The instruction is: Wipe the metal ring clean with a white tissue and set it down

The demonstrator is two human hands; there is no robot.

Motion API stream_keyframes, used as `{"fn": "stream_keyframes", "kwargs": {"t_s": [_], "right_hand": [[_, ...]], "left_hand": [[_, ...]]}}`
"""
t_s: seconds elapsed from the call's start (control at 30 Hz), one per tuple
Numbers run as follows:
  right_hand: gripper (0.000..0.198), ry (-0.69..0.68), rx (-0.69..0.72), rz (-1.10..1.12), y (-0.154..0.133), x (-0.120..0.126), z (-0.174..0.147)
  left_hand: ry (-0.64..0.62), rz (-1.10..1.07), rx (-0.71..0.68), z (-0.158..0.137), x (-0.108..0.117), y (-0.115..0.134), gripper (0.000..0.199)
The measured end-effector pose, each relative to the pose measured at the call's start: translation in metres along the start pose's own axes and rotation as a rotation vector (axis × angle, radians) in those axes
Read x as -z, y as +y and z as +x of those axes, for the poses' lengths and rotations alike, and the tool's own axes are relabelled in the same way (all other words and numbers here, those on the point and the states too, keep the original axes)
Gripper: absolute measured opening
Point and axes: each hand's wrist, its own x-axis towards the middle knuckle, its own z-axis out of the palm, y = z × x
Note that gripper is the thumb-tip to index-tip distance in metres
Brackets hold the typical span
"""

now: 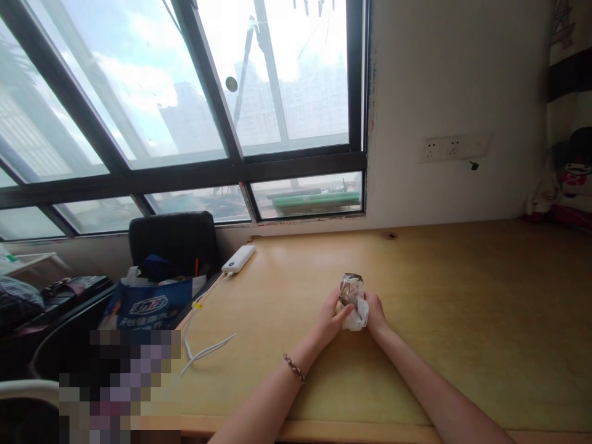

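A small clear glass [351, 287] stands over the middle of the wooden desk [462, 296], held between both my hands. My left hand [330, 317] wraps its left side, a beaded bracelet [294, 367] on that wrist. My right hand [375, 313] holds the right side and presses a crumpled white tissue [357, 319] against the glass's lower part. The tissue hides the base of the glass.
A white power bank [238, 258] lies at the desk's back left, its white cable [203, 351] trailing over the left edge. A black chair [173, 242] with a blue bag [150, 305] stands left of the desk. Window and wall sockets [444, 148] are behind.
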Motion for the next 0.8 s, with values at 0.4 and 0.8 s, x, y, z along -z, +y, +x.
{"fn": "stream_keyframes", "kwargs": {"t_s": [0.4,0.8], "right_hand": [[0.016,0.121,0.343,-0.358,-0.014,0.013,-0.010],[0.032,0.111,0.241,-0.293,-0.005,0.013,0.000]], "left_hand": [[0.106,-0.239,0.351,0.007,0.010,-0.011,0.059],[-0.026,0.109,0.110,-0.003,0.003,-0.014,0.042]]}}
